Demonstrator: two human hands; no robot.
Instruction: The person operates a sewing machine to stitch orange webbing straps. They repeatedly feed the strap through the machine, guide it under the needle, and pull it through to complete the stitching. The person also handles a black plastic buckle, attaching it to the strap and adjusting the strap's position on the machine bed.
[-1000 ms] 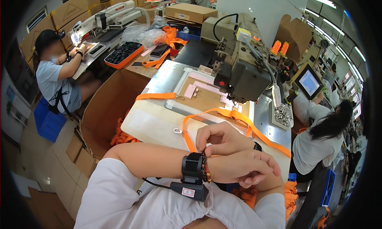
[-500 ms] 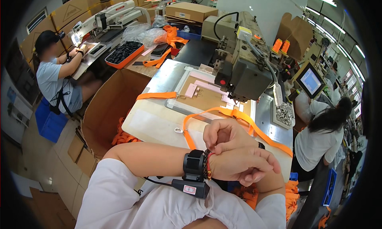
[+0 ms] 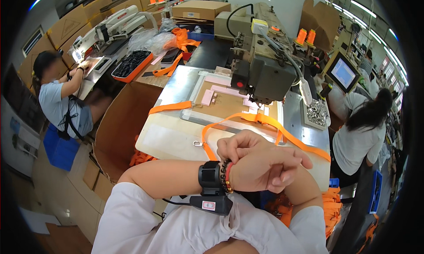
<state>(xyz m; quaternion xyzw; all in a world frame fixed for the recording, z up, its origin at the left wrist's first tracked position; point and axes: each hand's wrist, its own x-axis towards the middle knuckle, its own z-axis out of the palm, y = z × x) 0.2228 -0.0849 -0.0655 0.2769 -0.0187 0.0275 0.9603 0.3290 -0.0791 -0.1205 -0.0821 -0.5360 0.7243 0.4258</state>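
My left forearm crosses in front of me, and my left hand [image 3: 265, 170] hangs to the right with loosely curled fingers, partly apart, holding nothing. Behind it, my right hand [image 3: 243, 144] bends back to the left wrist, its fingers pinched at the red bracelet [image 3: 228, 174]. Beside this is a dark beaded bracelet [image 3: 223, 176], then a black wrist strap with a device [image 3: 211, 179]. Just beyond the hands, an orange strap [image 3: 293, 143] loops over the sewing table, with a metal hook [image 3: 197, 143] near its left bend. The right fingertips are partly hidden.
An industrial sewing machine [image 3: 269, 75] stands over a clamp plate [image 3: 212, 121]. Another orange strap [image 3: 170, 107] lies left, above a large cardboard box [image 3: 121, 121]. At right are a tray of metal parts [image 3: 314, 112] and a screen [image 3: 342, 73]. Co-workers sit on both sides.
My head view has shifted slightly. Both hands remain together at the left wrist, with the right fingers moved a little along the bracelet. The straps lie as before.
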